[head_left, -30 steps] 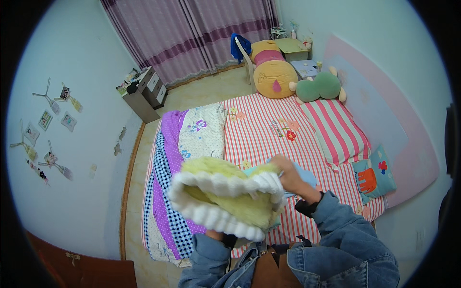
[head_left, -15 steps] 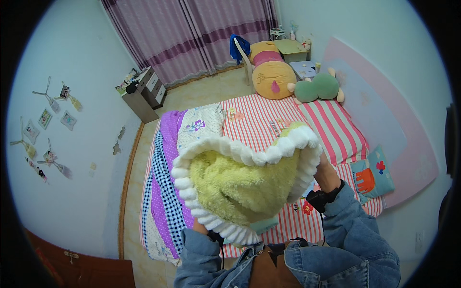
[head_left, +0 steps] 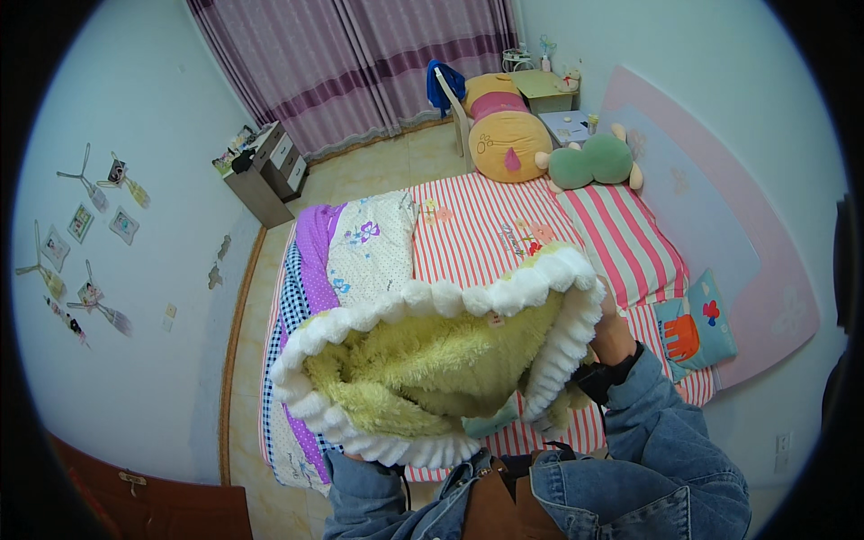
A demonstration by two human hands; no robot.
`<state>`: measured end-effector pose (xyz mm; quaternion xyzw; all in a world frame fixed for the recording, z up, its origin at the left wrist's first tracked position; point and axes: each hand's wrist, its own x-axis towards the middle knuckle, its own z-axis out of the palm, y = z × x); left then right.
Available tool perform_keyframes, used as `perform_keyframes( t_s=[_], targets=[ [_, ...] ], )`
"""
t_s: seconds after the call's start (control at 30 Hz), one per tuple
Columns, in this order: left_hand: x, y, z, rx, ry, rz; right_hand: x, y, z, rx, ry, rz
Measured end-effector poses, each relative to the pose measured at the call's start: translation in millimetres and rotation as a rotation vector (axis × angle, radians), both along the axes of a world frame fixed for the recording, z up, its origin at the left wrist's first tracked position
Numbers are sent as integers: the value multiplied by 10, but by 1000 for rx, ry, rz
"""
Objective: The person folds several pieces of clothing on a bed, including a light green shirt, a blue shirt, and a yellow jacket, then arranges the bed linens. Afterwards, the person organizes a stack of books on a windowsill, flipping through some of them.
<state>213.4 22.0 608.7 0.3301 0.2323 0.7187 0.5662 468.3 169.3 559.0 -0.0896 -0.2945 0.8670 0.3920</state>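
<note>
I hold the fluffy yellow blanket (head_left: 423,369) half-opened above the striped bed (head_left: 486,225); right hand (head_left: 612,337) clamped on its edge, left hand hidden beneath; spreading remains.

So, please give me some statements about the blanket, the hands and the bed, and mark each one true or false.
1. The fluffy yellow blanket has a white scalloped edge. True.
2. The right hand grips the blanket's edge. True.
3. The bed sheet is plain blue. False: it has red and white stripes.
4. The green plush toy lies on the floor. False: it lies at the head of the bed.
5. The left hand is mostly hidden under the blanket. True.
</note>
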Motion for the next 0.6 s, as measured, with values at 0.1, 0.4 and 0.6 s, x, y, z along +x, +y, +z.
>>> perform_keyframes(
  t_s=[0.1,0.4,0.6],
  targets=[
    [42,-22,114,169,-67,-220,-86,-246,195,180,-75,147],
    [109,-67,274,202,3,-157,-618,-431,331,181,625,-39],
    [199,-213,264,129,-107,-72,-310,-339,342,159,234,273]
  ],
)
